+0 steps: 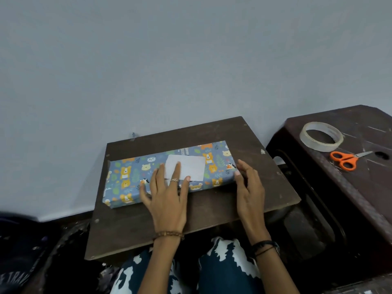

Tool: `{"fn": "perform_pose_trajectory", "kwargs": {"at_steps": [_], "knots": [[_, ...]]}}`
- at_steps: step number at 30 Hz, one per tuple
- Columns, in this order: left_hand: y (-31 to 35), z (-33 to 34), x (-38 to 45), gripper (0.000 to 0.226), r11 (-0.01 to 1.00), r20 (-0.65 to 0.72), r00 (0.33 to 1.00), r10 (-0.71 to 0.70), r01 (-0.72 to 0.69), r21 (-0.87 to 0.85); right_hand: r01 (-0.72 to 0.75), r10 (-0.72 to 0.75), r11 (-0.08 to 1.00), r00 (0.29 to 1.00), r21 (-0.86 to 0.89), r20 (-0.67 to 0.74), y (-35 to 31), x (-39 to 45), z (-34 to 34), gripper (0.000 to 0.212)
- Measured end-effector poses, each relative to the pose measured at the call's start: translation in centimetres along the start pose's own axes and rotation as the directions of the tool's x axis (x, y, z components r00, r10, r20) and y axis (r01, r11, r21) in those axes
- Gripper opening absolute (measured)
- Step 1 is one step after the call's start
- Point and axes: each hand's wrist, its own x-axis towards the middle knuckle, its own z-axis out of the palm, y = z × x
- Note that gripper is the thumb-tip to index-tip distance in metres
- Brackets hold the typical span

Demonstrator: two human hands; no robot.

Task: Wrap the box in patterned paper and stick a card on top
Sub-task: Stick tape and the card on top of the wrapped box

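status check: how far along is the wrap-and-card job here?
Done: the flat box in blue animal-print paper is fully covered. In hand: the left hand presses flat fingers on the white rectangular card on top; the right hand rests open against the box's right end. Left: whether the card is stuck can't be told.

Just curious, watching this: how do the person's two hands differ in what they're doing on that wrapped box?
The left hand lies flat on top of the wrapped box, fingers straight and pressing the white card; the right hand stands on edge at the box's right end, off the card. The left hand wears a ring and a brown bead bracelet; the right wears dark bands. Both are open, with no grip on anything.
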Motion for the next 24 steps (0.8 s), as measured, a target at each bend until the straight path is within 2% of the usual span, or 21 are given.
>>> {"fn": "perform_pose_trajectory", "kwargs": {"at_steps": [5,13,19,22,24], "knots": [[0.4,0.3,0.1,0.056,0.998,-0.036,0.999,0.017,-0.015,0.054,0.044,-0.045,0.991,0.999,-0.128,-0.009,0.4,0.7,-0.5,0.034],[0.6,0.5,0.2,0.059,0.996,-0.066,0.998,0.015,-0.01,0.086,0.005,-0.014,0.985,0.999,-0.175,-0.045,1.1,0.6,-0.2,0.033],[0.6,0.5,0.1,0.072,0.998,-0.08,0.996,-0.032,0.035,0.045,0.055,-0.073,0.981,0.993,-0.184,-0.089,0.8,-0.2,-0.1,0.029],[0.5,0.6,0.2,0.077,0.999,-0.101,0.995,-0.026,0.028,0.023,0.064,-0.089,0.963,0.992,-0.26,-0.085,0.9,0.1,-0.4,0.039],[0.4,0.7,0.2,0.074,1.0,-0.106,0.994,-0.006,0.008,0.015,0.02,-0.042,0.95,0.997,-0.31,-0.063,1.0,0.4,-0.5,0.041]]}}
